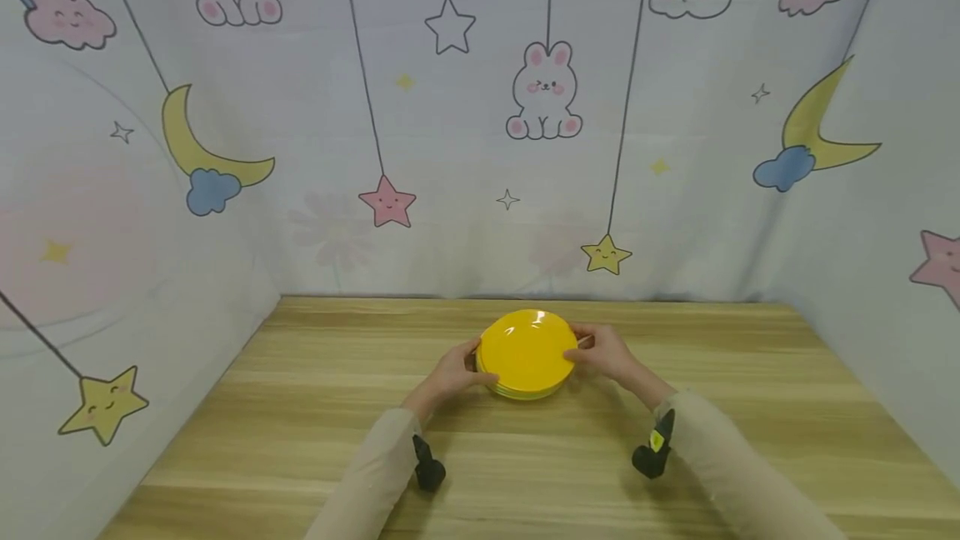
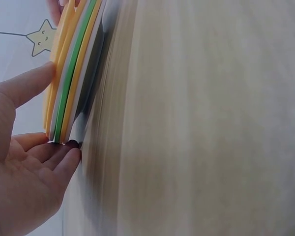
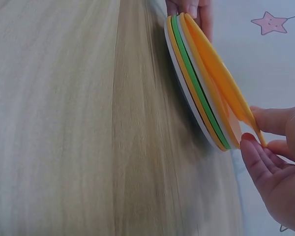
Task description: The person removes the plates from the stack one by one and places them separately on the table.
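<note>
A glossy yellow plate (image 1: 528, 350) tops a stack of plates (image 3: 196, 91) on the wooden table. White, green and yellow rims show below it in both wrist views. My right hand (image 1: 606, 352) pinches the top plate's right edge between thumb and fingers. That edge is tilted up, leaving a wedge-shaped gap above the plate beneath, as the right wrist view shows. On the other side, my left hand (image 1: 452, 372) holds the stack's left edge. Its thumb (image 2: 37, 83) lies against the upper rim, and its fingers (image 2: 64, 162) reach to the lower rims.
The wood-grain table (image 1: 517, 473) extends around the stack on every side. A pale cloth backdrop (image 1: 480, 148) with cartoon stars, moons and rabbits rises behind and at both sides. Black wrist devices (image 1: 429, 467) sit on the beige sleeves (image 1: 375, 465).
</note>
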{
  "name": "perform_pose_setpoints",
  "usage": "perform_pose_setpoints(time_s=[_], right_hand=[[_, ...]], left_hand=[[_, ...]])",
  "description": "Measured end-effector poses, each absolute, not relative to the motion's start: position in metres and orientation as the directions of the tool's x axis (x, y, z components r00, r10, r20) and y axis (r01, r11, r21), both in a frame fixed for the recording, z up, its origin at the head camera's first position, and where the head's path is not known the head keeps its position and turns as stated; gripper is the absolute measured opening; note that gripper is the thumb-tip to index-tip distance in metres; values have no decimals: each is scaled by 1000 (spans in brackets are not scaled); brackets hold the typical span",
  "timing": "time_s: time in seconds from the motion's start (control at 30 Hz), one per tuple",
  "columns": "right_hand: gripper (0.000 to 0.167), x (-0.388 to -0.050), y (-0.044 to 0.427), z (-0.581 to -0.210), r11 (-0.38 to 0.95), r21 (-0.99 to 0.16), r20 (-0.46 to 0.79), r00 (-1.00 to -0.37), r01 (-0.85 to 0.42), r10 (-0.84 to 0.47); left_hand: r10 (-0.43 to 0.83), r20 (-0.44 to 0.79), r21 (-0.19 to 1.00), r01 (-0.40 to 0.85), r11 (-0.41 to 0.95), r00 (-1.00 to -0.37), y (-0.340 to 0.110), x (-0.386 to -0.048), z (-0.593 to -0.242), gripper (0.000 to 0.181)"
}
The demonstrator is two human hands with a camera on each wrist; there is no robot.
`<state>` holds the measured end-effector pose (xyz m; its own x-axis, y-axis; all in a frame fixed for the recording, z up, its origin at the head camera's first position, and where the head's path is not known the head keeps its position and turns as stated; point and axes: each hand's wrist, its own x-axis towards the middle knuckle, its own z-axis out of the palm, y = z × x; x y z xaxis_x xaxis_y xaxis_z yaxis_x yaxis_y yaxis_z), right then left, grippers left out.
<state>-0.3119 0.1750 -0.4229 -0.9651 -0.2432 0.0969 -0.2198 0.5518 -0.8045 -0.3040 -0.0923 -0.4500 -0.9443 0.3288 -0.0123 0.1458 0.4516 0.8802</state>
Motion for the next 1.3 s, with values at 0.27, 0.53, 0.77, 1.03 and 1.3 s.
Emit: perform_pose_setpoints(time_s=[0.27,0.53,0.77,1.03,1.3], right_hand=[[58,-309,178,-422,395,-913,-7,-966,-99,-258],[58,-307,180,-423,289,-957,-49,-958,-36,-282],[59,-304,187,-424,228,-974,-59,-962,-3,-265],[59,-297,200,-423,210,-977,-57,-982,19,-179],[60,-287,213,-420,167,-985,-58,-995,44,-80]], left_hand=[[323,-19,886,133,444,-946,-93,-305,-452,80],[323,-24,888,128,442,-946,-95,-307,-456,82],[359,8,875,180,449,-933,-96,-302,-450,84],[359,-1,885,167,436,-933,-94,-306,-454,81],[354,-4,903,149,404,-935,-94,-306,-454,79]])
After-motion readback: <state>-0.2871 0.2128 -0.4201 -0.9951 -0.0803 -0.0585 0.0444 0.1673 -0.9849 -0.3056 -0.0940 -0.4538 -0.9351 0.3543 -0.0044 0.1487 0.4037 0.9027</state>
